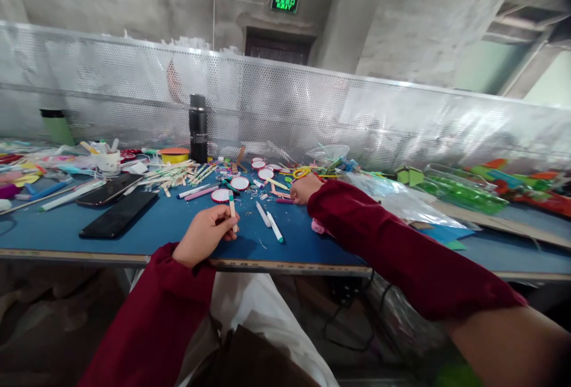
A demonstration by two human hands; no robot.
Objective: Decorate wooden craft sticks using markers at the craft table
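Note:
My left hand (207, 229) is closed around a wooden craft stick (232, 211), held upright near the table's front edge; its upper part has green bands. My right hand (306, 189) is stretched forward with curled fingers, low over the clutter. A dark purple marker (284, 201) lies at its fingertips, and whatever is inside the fingers is hidden. Between the hands lie a green-tipped white marker (275, 227) and a greyish white pen (263, 214). Round white discs with red rims (239, 183) are behind my left hand. A pink roll (317, 226) sits below my right wrist.
Two dark phones (118, 216) lie at left. Behind them are a white cup (107, 163), loose craft sticks (187, 174), a yellow tape roll (173, 155) and a black bottle (198, 128). Plastic bags (388, 197) and green packaging (459, 188) cover the right. A perforated metal screen (276, 101) borders the back.

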